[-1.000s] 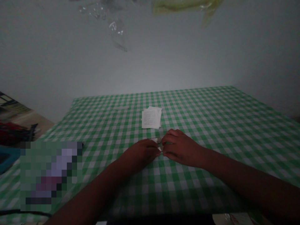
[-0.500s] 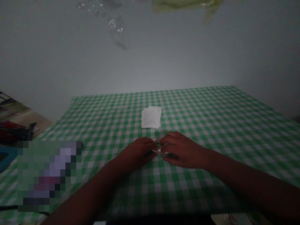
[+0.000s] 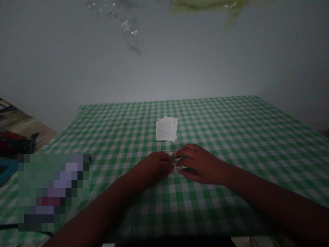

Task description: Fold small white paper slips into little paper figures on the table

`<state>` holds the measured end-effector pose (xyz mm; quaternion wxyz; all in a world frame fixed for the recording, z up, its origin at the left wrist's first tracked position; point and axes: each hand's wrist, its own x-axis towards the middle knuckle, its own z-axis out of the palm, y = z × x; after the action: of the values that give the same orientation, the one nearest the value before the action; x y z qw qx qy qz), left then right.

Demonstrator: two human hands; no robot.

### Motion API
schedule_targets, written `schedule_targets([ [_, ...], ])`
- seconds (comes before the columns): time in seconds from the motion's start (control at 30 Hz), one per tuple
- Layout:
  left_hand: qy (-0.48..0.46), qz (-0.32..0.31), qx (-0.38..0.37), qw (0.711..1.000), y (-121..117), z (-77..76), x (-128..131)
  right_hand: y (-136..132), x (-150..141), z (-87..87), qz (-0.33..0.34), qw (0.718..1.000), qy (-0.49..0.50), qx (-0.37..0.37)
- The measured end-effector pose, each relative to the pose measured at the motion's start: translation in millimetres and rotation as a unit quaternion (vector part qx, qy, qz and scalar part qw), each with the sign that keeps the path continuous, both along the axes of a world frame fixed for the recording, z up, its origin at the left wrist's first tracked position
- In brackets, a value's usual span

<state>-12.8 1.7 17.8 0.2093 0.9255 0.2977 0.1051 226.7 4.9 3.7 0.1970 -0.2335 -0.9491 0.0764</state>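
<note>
Recording a pale wall, rising beyond the papers. Recording a checked cloth, spreading beneath the papers and well out to both sides. Noting a blurred patch, lying left of the papers and on their near side; not identifying anything under it. Noting yellow plastic and clear plastic, showing high above the papers.

Inspecting the right hand, resting on the near side of the papers and to their right: curling its fingers, leaving a narrow gap to the thumb, apparently pinching the clear piece. Inspecting the left hand, resting on the near side of the papers and slightly left: bunching its fingers closely, apparently pinching the same piece.

Finding the papers lying in a loose, slightly fanned stack, untouched by either hand; not reading the small print on top. Finding the clear piece on the near side of the papers, passing between both sets of fingertips, largely hidden.

Assessing progress from the present lay only: judging the handling of the clear piece as under way and unfinished, counting nothing as released. Leaving the remaining work undetermined, being unable to see the covered part.
</note>
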Motion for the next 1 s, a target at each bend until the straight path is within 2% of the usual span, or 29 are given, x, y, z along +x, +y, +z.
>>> schedule_targets([
  [0.3,0.017,-0.003,0.015,1.000,-2,1.7,-1,3,0,-0.3,-0.007,1.000,0.010,-0.024],
  [0.53,0.030,-0.003,0.053,0.998,0,-3.4,-3,2,2,-0.7,0.009,1.000,0.017,-0.018],
  [0.73,0.034,0.004,0.045,0.998,0,-2.0,-3,4,3,-0.1,0.029,0.998,0.053,-0.020],
  [0.9,0.046,0.031,0.022,0.998,-3,6.3,-2,5,4,0.8,0.032,0.995,0.088,-0.041],
  [1.0,0.022,0.071,0.021,0.997,-4,8.9,-4,6,5,1.0,0.008,0.993,0.100,-0.061],
])
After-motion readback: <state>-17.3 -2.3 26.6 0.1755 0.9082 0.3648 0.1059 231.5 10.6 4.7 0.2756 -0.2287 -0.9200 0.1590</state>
